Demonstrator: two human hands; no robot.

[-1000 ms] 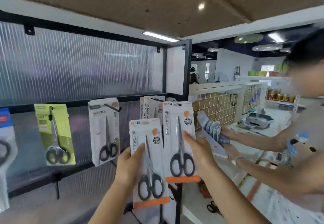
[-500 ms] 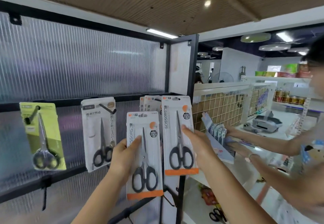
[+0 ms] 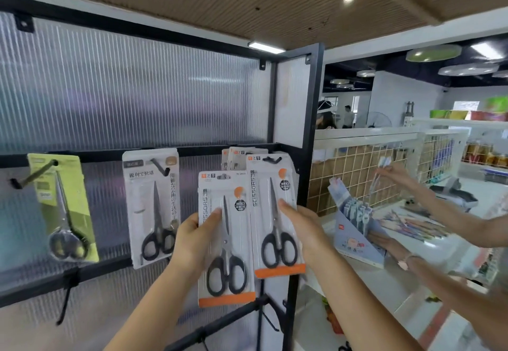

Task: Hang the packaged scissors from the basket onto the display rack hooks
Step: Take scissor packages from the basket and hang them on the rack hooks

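Right pack (image 3: 275,213) now on hook (image 3: 270,160) — upright, handles down, blades up.

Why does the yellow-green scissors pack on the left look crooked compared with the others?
The yellow-green pack hangs tilted, its bottom swung to the right, and its hook juts out at a slant. The white pack beside it hangs nearly straight. Nothing looks torn or dropped.

black display rack (image 3: 312,136) hooks carry yellow pack (image 3: 64,207), white packs (image 3: 152,207).
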